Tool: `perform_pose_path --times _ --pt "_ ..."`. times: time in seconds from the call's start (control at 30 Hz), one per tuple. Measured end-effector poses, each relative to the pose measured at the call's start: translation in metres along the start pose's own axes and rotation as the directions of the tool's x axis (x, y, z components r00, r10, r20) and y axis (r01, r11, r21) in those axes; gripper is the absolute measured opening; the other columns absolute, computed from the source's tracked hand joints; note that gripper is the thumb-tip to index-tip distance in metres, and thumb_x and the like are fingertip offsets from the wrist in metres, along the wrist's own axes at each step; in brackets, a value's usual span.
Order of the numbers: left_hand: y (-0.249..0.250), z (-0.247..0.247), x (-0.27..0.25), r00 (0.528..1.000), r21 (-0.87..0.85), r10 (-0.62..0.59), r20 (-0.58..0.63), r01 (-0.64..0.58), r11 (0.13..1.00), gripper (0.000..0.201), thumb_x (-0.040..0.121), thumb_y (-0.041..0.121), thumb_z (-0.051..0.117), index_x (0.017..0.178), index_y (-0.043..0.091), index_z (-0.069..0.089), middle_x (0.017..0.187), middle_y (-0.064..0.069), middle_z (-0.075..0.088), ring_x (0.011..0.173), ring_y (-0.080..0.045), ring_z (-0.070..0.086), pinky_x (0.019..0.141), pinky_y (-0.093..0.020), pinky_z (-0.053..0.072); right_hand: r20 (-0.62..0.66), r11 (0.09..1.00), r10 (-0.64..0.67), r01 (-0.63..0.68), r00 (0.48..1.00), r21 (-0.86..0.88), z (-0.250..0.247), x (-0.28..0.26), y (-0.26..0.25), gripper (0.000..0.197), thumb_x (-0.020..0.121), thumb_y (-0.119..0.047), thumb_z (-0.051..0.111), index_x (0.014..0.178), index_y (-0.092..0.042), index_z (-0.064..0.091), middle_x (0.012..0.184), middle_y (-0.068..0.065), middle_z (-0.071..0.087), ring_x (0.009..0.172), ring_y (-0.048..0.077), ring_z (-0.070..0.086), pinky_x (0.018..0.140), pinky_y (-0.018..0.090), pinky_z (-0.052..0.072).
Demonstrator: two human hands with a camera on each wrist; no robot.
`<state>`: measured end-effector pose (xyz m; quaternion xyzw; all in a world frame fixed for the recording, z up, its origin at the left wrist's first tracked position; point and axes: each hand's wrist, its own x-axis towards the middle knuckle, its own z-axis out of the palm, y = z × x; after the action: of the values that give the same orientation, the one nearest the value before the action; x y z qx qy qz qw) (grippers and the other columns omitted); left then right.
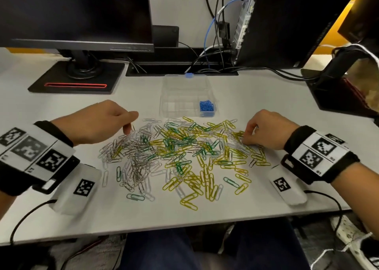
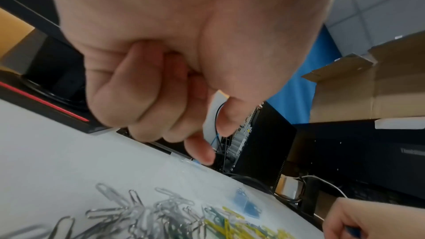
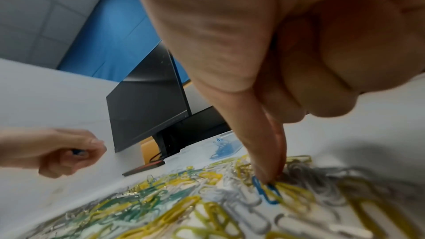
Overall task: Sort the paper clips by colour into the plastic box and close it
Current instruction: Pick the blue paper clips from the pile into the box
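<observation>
A mixed pile of paper clips [image 1: 184,157], yellow, green, white and silver, is spread over the white desk. Behind it stands the clear plastic box [image 1: 180,103] with its lid lying open; blue clips [image 1: 207,106] fill its front right compartment. My right hand [image 1: 245,137] is down on the pile's right edge, where thumb and forefinger pinch a blue paper clip [image 3: 266,189] that lies among yellow ones. My left hand [image 1: 128,126] hovers over the pile's left side with curled fingers; in the right wrist view a small blue piece [image 3: 77,152], probably a clip, shows inside its fist.
A monitor on a black stand [image 1: 78,78] is at the back left, and a cable slot [image 1: 180,68] lies right behind the box. A computer tower [image 1: 276,23] and a black holder [image 1: 336,85] are at the back right. The desk's front edge [image 1: 184,224] is close.
</observation>
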<state>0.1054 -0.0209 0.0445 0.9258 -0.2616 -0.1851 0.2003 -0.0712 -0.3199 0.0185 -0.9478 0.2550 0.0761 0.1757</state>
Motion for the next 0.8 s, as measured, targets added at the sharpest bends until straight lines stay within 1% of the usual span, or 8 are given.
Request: perform_pose_path --times 0.17,0.27,0.33,0.43,0.5,0.57,0.67,0.8 --pt "0.002 -0.006 -0.003 1.000 -0.013 -0.002 -0.004 0.002 1.000 0.053 0.096 0.051 0.040 0.068 0.015 0.067 0.056 -0.007 0.037 0.054 -0.021 0.034 0.056 -0.030 0.030 -0.020 0.998 0.005 -0.006 1.000 -0.056 -0.007 -0.001 -0.003 0.004 0.085 -0.017 0.069 0.088 -0.017 0.071 0.079 -0.007 0.055 0.073 0.010 0.054 0.056 0.020 0.037" --pt "0.002 -0.008 -0.004 1.000 -0.024 0.002 -0.008 -0.003 1.000 0.052 0.096 0.051 0.040 0.069 0.015 0.067 0.057 -0.007 0.037 0.055 -0.021 0.034 0.056 -0.030 0.029 -0.052 0.999 -0.016 0.014 0.999 -0.034 -0.010 -0.005 -0.001 0.003 0.086 -0.016 0.067 0.089 -0.018 0.067 0.075 -0.006 0.051 0.066 0.010 0.050 0.055 0.021 0.035" --pt "0.002 -0.008 -0.005 1.000 -0.021 0.005 -0.008 -0.006 1.000 0.052 0.096 0.050 0.040 0.070 0.015 0.067 0.057 -0.007 0.037 0.054 -0.021 0.034 0.055 -0.029 0.029 -0.037 0.999 -0.031 0.030 0.999 -0.046 -0.009 -0.006 -0.002 0.004 0.087 -0.020 0.067 0.087 -0.017 0.069 0.078 -0.008 0.052 0.068 0.008 0.050 0.054 0.019 0.034" --pt "0.003 -0.009 -0.005 1.000 -0.022 0.011 -0.013 -0.011 1.000 0.052 0.096 0.050 0.040 0.071 0.013 0.067 0.058 -0.007 0.037 0.054 -0.021 0.034 0.054 -0.029 0.029 0.012 0.996 -0.003 0.004 1.000 -0.088 -0.004 -0.004 -0.005 0.017 0.085 -0.032 0.070 0.085 -0.014 0.070 0.078 -0.007 0.056 0.077 0.014 0.054 0.057 0.022 0.036" --pt "0.002 -0.011 -0.004 1.000 -0.050 0.009 -0.021 -0.010 0.999 0.053 0.096 0.049 0.039 0.073 0.011 0.068 0.051 0.000 0.039 0.050 -0.019 0.033 0.052 -0.028 0.028 0.021 0.995 0.019 -0.017 1.000 -0.095 -0.001 -0.002 -0.006 0.020 0.084 -0.032 0.071 0.085 -0.012 0.070 0.079 -0.003 0.059 0.080 0.017 0.056 0.062 0.024 0.039" --pt "0.000 -0.013 -0.002 1.000 -0.143 -0.002 -0.022 -0.001 0.990 0.053 0.099 0.045 0.039 0.076 0.007 0.066 0.048 0.006 0.037 0.047 -0.016 0.031 0.049 -0.026 0.027 0.021 0.995 0.022 -0.020 1.000 -0.098 0.001 0.000 -0.007 0.019 0.084 -0.030 0.072 0.086 -0.011 0.069 0.083 0.001 0.060 0.079 0.018 0.056 0.062 0.024 0.040" --pt "-0.004 -0.017 0.003 0.999 -0.449 -0.033 -0.004 0.028 0.893 0.049 0.101 0.043 0.038 0.080 0.005 0.060 0.052 0.005 0.029 0.045 -0.012 0.025 0.043 -0.023 0.022 0.052 0.996 0.029 -0.025 0.998 -0.089 0.001 0.000 -0.007 0.019 0.085 -0.029 0.070 0.085 -0.010 0.070 0.082 0.001 0.063 0.073 0.015 0.055 0.057 0.022 0.038" --pt "-0.006 -0.021 0.003 0.997 -0.760 -0.051 0.058 0.077 0.646 0.043 0.101 0.044 0.035 0.078 0.011 0.051 0.053 0.007 0.020 0.041 -0.008 0.016 0.038 -0.020 0.013 0.115 0.999 0.024 -0.021 0.993 -0.023 -0.002 -0.003 -0.005 0.019 0.086 -0.027 0.069 0.079 -0.009 0.071 0.076 0.002 0.066 0.065 0.011 0.055 0.054 0.019 0.041"
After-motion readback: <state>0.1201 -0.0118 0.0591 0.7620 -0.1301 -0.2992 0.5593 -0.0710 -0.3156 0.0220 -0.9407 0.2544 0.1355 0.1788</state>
